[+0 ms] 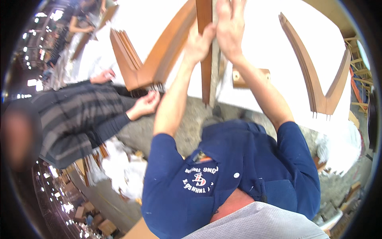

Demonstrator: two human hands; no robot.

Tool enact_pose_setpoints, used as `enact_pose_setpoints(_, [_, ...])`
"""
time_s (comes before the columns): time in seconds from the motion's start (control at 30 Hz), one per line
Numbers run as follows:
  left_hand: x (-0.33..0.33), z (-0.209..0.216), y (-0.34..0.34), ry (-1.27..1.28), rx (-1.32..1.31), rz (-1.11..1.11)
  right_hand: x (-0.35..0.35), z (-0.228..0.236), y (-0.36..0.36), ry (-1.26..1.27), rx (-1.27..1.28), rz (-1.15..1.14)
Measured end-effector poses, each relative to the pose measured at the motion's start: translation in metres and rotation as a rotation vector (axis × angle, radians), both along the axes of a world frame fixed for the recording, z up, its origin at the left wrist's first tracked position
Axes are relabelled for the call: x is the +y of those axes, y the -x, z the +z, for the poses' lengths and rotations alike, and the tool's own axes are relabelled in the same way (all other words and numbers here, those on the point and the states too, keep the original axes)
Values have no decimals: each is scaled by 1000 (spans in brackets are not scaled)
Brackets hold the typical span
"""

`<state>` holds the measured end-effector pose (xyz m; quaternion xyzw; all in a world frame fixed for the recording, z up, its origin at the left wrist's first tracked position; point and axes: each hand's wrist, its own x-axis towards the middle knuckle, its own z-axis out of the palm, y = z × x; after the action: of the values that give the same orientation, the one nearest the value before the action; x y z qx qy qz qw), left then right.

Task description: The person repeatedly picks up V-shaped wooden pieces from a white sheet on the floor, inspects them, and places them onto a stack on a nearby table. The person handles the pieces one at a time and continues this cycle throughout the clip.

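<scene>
A long brown wooden bar runs lengthwise in front of me, its near end jutting past the table edge and its far end cut off by the top of the view. A pale greyish face or strip shows along its right side. My left hand grips the bar from the left, thumb across it and its other fingers partly hidden. Against the right side lies my right hand, fingers stretched out along it and slightly blurred. To the left rests a V-shaped wooden part with pins at its corner.
Another V-shaped wooden part with thin pins lies on the white-covered table at right. A small wooden block sits near the front edge. On the left, a co-worker's hand is close to the left V-part's pins. White wrapping lies below.
</scene>
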<state>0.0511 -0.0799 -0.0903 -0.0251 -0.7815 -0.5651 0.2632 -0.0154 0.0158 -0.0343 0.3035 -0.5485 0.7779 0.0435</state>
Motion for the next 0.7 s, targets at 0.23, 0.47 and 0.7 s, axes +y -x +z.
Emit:
enact_pose_setpoints(0.23, [-2, -1, 11, -101, -13, -6, 1, 4, 5, -40, -70, -87])
enact_pose_setpoints(0.47, [13, 7, 4, -95, -104, 88, 7, -7, 7, 36, -106, -82])
enact_pose_setpoints(0.7, [12, 5, 7, -105, -50, 328, -3, -10, 8, 71, -36, -245])
